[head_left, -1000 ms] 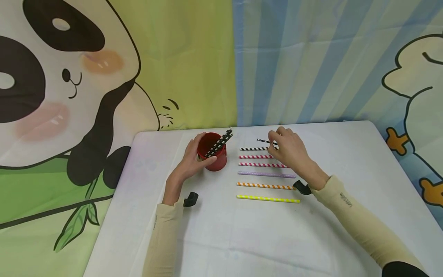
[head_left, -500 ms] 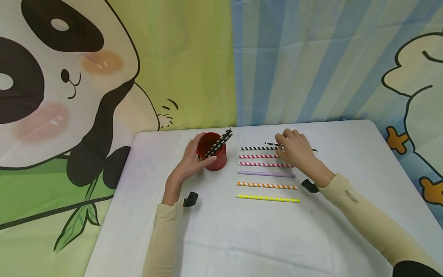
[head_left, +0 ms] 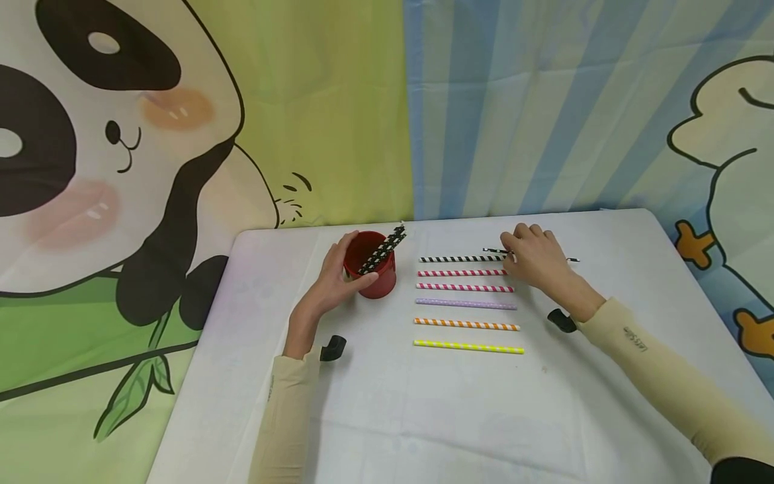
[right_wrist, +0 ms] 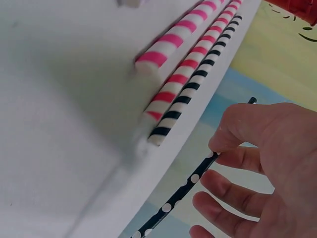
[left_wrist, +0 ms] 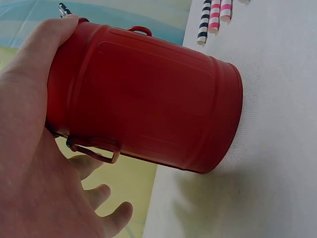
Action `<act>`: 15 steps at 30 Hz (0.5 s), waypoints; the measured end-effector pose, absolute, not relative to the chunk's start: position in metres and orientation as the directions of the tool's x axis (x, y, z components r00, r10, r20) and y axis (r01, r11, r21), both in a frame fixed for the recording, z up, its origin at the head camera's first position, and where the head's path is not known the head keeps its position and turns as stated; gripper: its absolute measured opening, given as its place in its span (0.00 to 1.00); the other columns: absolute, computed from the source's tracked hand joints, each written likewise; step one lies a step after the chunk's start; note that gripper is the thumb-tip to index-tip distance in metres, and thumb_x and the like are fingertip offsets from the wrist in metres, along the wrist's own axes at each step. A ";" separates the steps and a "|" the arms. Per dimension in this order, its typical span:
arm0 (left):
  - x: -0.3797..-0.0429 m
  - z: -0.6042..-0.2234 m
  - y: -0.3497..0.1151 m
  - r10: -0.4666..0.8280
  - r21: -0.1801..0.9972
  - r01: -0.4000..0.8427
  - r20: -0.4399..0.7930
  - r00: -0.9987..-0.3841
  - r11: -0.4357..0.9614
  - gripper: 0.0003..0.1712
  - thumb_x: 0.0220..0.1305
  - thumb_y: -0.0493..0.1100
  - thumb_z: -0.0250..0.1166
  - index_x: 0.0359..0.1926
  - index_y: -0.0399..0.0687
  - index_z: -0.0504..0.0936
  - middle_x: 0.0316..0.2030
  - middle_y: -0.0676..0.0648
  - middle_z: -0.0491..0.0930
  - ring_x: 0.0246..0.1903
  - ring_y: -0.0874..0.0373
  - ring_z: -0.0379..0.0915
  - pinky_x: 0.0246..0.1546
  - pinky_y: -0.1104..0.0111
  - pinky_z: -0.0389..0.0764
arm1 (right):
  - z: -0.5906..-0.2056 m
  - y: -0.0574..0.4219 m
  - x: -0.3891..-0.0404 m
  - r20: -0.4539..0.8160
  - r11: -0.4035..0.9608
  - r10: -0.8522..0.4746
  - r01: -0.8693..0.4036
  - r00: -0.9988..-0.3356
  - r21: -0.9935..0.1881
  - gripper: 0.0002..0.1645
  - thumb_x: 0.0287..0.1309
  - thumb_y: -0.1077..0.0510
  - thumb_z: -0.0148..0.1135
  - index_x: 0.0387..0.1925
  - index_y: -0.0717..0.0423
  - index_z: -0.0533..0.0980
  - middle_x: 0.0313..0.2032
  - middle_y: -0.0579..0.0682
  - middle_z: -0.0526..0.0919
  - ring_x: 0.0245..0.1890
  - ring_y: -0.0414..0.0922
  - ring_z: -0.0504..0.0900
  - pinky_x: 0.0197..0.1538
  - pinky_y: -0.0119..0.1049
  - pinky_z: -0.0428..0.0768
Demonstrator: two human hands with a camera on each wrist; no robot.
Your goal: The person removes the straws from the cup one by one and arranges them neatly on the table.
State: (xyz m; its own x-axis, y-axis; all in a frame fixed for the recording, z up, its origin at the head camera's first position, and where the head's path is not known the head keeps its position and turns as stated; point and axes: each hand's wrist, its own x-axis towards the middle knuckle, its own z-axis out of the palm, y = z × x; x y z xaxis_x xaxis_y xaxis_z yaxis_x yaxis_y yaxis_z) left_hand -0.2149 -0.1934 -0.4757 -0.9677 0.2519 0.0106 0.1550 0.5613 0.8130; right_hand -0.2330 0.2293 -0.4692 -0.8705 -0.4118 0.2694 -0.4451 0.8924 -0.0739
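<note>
A small red metal bucket [head_left: 378,288] with loop handles stands at the back of the table. My left hand [head_left: 331,282] grips its rim, thumb on the near side. Several black straws [head_left: 383,251] with white dots lean out of it to the right. To the right, my right hand [head_left: 537,258] pinches one black straw [right_wrist: 186,187] with white dots between thumb and index finger; in the right wrist view the other fingers are loosely bent. Its two ends show on either side of the hand in the head view, above the table behind a black-and-white striped straw [head_left: 459,259].
In front of that striped straw lie parallel straws: red-striped [head_left: 459,273], pink-striped [head_left: 462,288], lilac [head_left: 465,304], orange-striped [head_left: 465,325] and yellow [head_left: 468,347]. All rest on the white table [head_left: 423,417]. A printed curtain [head_left: 338,101] hangs behind the table's back edge.
My right hand has moved right with the pinched dotted straw, baring the right ends of the red, pink and orange straws. The left hand and bucket have stayed put.
</note>
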 end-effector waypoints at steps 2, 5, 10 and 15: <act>-0.215 -0.476 -0.193 0.250 0.813 0.153 0.010 -0.968 0.561 0.53 0.57 0.63 0.72 0.77 0.72 0.50 0.69 0.52 0.61 0.70 0.55 0.55 0.65 0.45 0.71 | -0.469 0.234 -0.233 0.249 0.897 -0.407 -0.436 -0.879 -0.072 0.06 0.52 0.65 0.60 0.32 0.56 0.71 0.34 0.57 0.73 0.32 0.56 0.69 0.33 0.49 0.67; -0.215 -0.476 -0.194 0.251 0.814 0.156 0.013 -0.968 0.559 0.53 0.57 0.63 0.72 0.77 0.72 0.50 0.69 0.51 0.61 0.70 0.54 0.55 0.65 0.45 0.71 | -0.470 0.241 -0.234 0.201 0.910 -0.389 -0.409 -0.899 -0.069 0.06 0.54 0.64 0.60 0.32 0.55 0.71 0.35 0.57 0.74 0.34 0.57 0.70 0.36 0.52 0.68; -0.215 -0.476 -0.193 0.253 0.814 0.163 0.020 -0.967 0.558 0.53 0.57 0.62 0.72 0.77 0.72 0.50 0.69 0.51 0.62 0.70 0.54 0.55 0.65 0.45 0.71 | -0.474 0.252 -0.235 0.142 0.923 -0.370 -0.380 -0.918 -0.056 0.05 0.56 0.63 0.59 0.34 0.55 0.71 0.36 0.58 0.74 0.37 0.58 0.71 0.39 0.55 0.70; -0.214 -0.475 -0.193 0.252 0.812 0.163 0.020 -0.967 0.561 0.53 0.57 0.62 0.72 0.77 0.72 0.50 0.69 0.51 0.62 0.70 0.54 0.55 0.64 0.46 0.72 | -0.476 0.262 -0.234 0.125 0.930 -0.359 -0.366 -0.925 -0.041 0.05 0.57 0.63 0.59 0.35 0.56 0.72 0.36 0.59 0.75 0.37 0.59 0.72 0.38 0.56 0.71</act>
